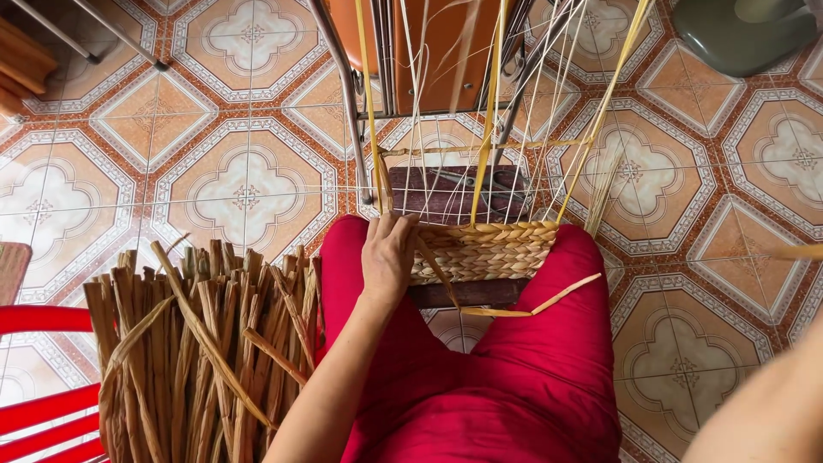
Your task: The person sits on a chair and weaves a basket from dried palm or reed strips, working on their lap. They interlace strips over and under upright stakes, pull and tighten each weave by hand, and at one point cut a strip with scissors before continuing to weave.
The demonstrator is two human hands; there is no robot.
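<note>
— What do we have in our left hand?

— Our fingers are curled over the left end of the woven band, gripping its braided edge. The band lies across our lap, between the knees of the red trousers, and its far edge meets the upright strands.

— And our right hand?

— We only see a blurred forearm at the lower right corner. The hand itself is out of the picture, so we cannot say what it is doing.

— What rises from the band?

— Thin pale strands run up and away from the braid's top edge, a few wider yellow ones among them, fanning out toward the top of the picture. One loose flat strip sticks out from under the band, pointing right across our right thigh.

— What is under the weave?

— A dark wooden board shows just beneath the band, and a dark reddish block sits behind it on the floor, at the foot of an orange chair with metal legs.

— And around us?

— A bundle of dried brown stalks stands upright just beside our left leg. A red plastic chair is at the far left. The floor is patterned tile in orange and cream. A green object sits at the top right.
</note>
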